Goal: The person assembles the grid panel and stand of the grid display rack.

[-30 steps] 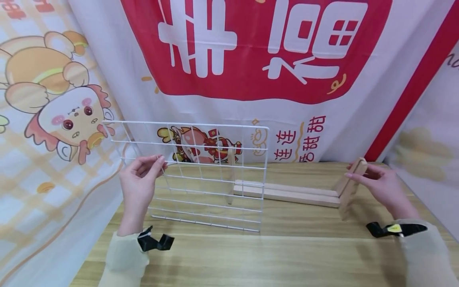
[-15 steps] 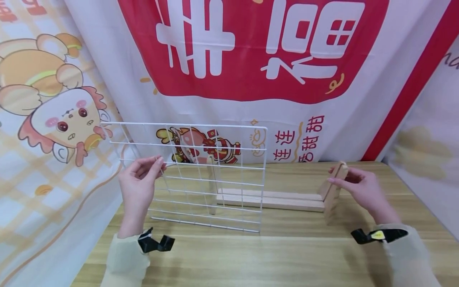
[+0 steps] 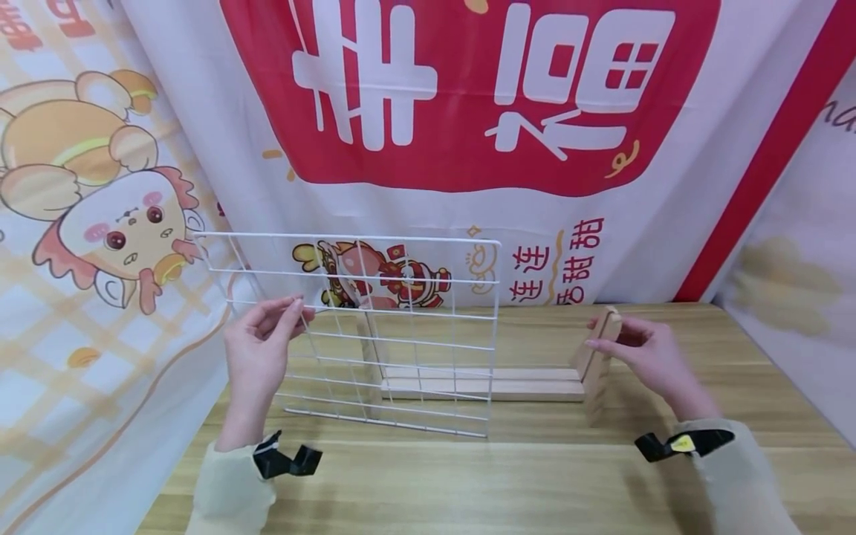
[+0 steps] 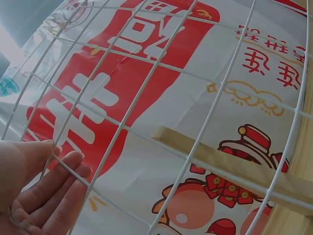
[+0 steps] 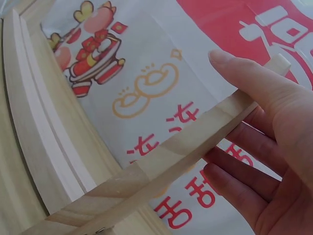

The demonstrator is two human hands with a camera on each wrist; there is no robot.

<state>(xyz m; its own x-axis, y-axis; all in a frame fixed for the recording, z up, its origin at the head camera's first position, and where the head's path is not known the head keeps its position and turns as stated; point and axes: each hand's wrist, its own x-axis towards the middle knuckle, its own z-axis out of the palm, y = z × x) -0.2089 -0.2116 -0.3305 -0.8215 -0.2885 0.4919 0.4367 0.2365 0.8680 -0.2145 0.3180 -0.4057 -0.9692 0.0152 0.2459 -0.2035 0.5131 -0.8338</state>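
A white wire grid panel [image 3: 401,312] stands tilted, its lower edge at the table. My left hand [image 3: 264,342] pinches one of its wires near the left side; the left wrist view shows thumb and fingers [image 4: 63,186] around that wire. Behind the grid's right part is a wooden frame [image 3: 535,388], a grooved base bar with an upright post at each end. My right hand [image 3: 642,353] holds the right post [image 5: 161,161] near its top, thumb on one side and fingers on the other. The left post [image 4: 220,161] shows through the grid.
Both things are on a wood-grain table [image 3: 468,483]. A white cloth with red print [image 3: 468,89] hangs behind it. Another printed cloth [image 3: 87,245] hangs along the left side, and a pale one [image 3: 796,245] is at the right.
My right hand has moved the wooden frame left and slightly nearer, so more of it lies behind the grid. The left hand and the grid have stayed almost still.
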